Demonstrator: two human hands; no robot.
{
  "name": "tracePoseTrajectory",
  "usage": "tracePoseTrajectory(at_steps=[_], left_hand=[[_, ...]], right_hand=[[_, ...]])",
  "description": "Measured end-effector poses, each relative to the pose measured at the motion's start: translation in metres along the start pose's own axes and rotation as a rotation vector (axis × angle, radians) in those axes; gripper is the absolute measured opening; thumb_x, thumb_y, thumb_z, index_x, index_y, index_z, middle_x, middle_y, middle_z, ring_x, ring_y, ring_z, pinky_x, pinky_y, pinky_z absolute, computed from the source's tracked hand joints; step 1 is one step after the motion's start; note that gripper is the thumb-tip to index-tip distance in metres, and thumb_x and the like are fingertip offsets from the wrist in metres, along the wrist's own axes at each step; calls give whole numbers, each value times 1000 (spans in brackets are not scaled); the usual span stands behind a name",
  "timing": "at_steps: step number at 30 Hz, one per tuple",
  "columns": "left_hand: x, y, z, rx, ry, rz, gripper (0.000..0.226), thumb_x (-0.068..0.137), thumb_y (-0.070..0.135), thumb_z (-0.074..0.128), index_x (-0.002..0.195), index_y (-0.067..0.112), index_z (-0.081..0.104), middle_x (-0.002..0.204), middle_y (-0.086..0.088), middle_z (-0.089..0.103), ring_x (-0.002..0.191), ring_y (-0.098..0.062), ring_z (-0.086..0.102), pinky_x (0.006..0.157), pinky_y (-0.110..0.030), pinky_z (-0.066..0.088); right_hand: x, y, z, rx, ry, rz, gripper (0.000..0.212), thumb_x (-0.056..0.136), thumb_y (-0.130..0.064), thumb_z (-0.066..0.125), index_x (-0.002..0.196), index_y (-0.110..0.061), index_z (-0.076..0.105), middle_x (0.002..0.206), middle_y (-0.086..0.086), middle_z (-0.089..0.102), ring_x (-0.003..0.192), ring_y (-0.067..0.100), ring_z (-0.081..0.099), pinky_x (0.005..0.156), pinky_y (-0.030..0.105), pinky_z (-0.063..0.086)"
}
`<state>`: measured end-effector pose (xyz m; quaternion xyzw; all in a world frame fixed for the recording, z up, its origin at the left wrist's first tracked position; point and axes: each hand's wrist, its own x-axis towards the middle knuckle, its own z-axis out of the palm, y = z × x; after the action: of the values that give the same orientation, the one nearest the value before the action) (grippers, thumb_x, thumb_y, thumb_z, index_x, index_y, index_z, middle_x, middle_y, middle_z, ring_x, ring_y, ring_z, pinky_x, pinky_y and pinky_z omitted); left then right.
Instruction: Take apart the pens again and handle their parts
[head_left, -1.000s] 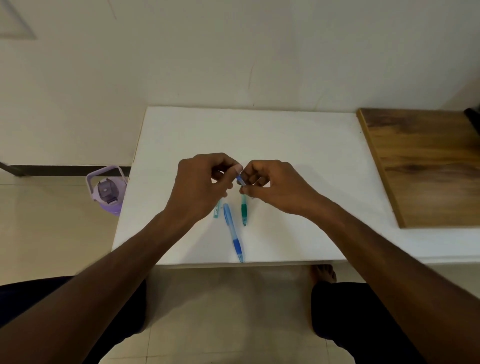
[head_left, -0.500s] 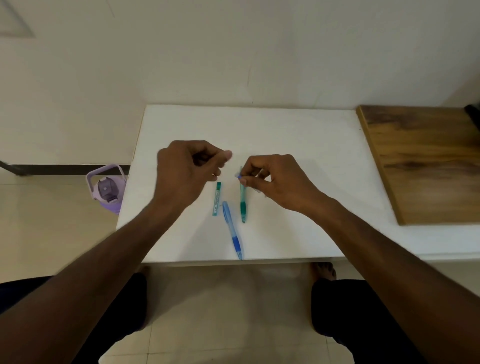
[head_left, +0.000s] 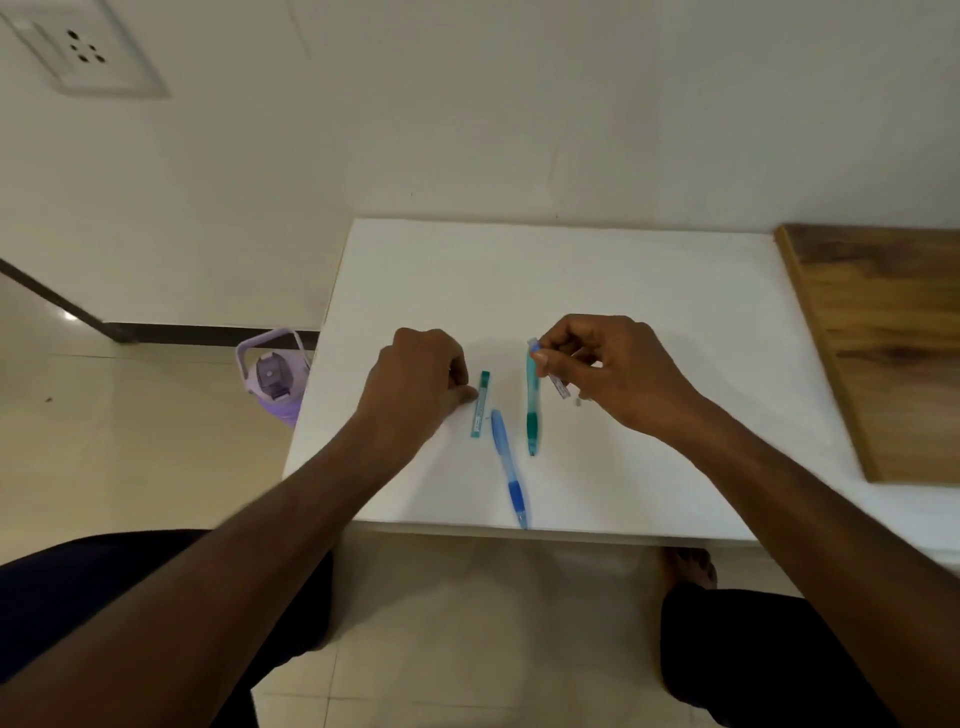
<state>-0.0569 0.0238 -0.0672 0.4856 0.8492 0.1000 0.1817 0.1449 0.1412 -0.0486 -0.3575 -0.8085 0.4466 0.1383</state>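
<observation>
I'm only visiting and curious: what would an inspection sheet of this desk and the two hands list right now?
Surface: white table, with a wooden board at its right end.
Job's things: green pen, blue pen and teal lead case lie on the table.
Clutter: nothing seen.
Hands: left hand, fingers curled, touches the teal lead case; right hand pinches a small clear tube above the green pen's top end.
Cables: nothing seen.
Surroundings: purple bottle on the tiled floor, wall socket up left.
</observation>
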Motion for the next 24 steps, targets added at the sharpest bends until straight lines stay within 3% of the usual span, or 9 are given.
tracePoseTrajectory(at_steps=[4,6,8,11,13,16,19,21,24], left_hand=[[-2,0,-3,24,-50,7,31,89,48,81,93,17,74,93,0,76,77,-15,68,74,-27,57],[0,3,-12,-117,5,28,33,95,47,74,98,14,76,97,1,78,76,-12,68,74,-22,55],[1,14,-21,-615,60,-42,41,102,50,62,109,13,78,104,2,81,87,-12,74,88,-26,60],[-3,36,-28,-1789,-232,-148,76,104,67,37,136,5,67,131,-11,75,123,-24,72,114,-41,50],[-8,44,-24,-2117,-407,-95,96,100,77,26,148,-1,54,147,-18,63,138,-28,61,121,-42,42],[-15,53,-16,-2249,-485,-4,107,95,84,20,156,-1,44,159,-19,51,146,-30,51,129,-41,28],[-18,58,-10,-2319,-478,55,108,94,86,18,159,1,40,159,-17,48,147,-28,48,132,-40,20],[-18,57,-7,-2343,-468,108,108,94,86,16,158,3,40,159,-16,48,146,-26,48,130,-41,26],[-18,57,-7,-2363,-442,140,107,94,86,15,156,3,43,157,-15,50,144,-25,51,117,-42,44]], right_hand=[[0,-4,-2,126,33,57,9,98,-35,72,102,-27,74,87,-11,80,75,9,74,61,25,60],[0,-8,-3,198,38,73,6,100,-29,71,103,-24,71,87,-9,80,77,10,75,65,26,60],[-1,-13,-2,230,38,38,5,101,-27,69,102,-23,68,88,-7,80,76,11,75,66,22,58],[-8,-24,4,208,45,-67,7,102,-27,68,106,-22,71,85,-6,77,77,14,75,70,23,61],[-14,-33,12,129,67,-145,13,103,-27,66,109,-18,72,83,-9,75,77,13,75,74,21,61],[-21,-43,20,7,138,-247,21,103,-29,65,109,-12,75,83,-17,71,76,6,71,74,9,53],[-23,-46,19,-100,184,-325,20,101,-24,68,106,-7,78,92,-3,76,78,7,68,76,8,52],[-24,-47,18,-127,183,-357,18,99,-22,72,105,-6,78,97,4,79,83,10,69,79,9,53],[-25,-47,15,-137,170,-386,20,94,-23,79,107,-8,79,100,0,78,85,10,69,80,10,54]])
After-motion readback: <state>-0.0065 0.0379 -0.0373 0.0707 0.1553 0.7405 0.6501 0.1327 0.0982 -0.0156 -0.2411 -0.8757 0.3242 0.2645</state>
